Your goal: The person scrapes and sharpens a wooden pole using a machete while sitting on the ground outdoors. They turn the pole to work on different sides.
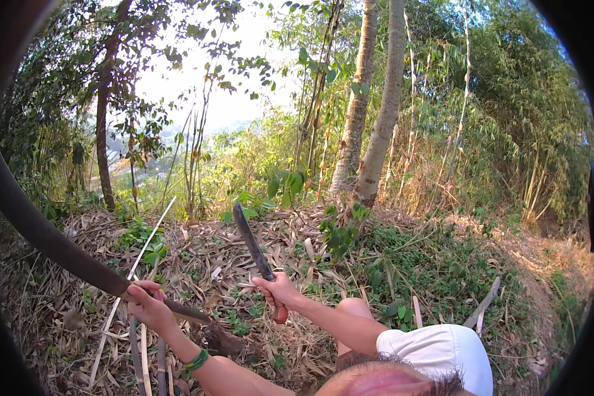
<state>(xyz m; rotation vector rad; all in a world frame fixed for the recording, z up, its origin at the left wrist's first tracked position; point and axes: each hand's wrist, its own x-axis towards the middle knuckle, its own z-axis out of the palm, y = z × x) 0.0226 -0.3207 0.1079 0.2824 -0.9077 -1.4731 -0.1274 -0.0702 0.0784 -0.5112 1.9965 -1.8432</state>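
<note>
My left hand [152, 310] is wrapped round a long dark brown pole [66, 256], probably bamboo or wood. The pole runs from the left rim down to a brown stump-like piece of wood [226, 342], and its lower end lies close to that wood; whether they touch I cannot tell. In my right hand [278, 290] is a machete [251, 241], gripped by its reddish-brown wooden handle. Its dark blade points up and away, apart from the pole. A green band [197, 360] circles my left wrist.
Long pale split strips [133, 267] and darker strips [138, 360] lie on the left. Dry leaves [198, 251] cover the ground. Two tree trunks [381, 125] rise ahead, with green undergrowth [416, 264] to their right. A cut grey branch [485, 302] lies at right, near a dirt path [541, 290].
</note>
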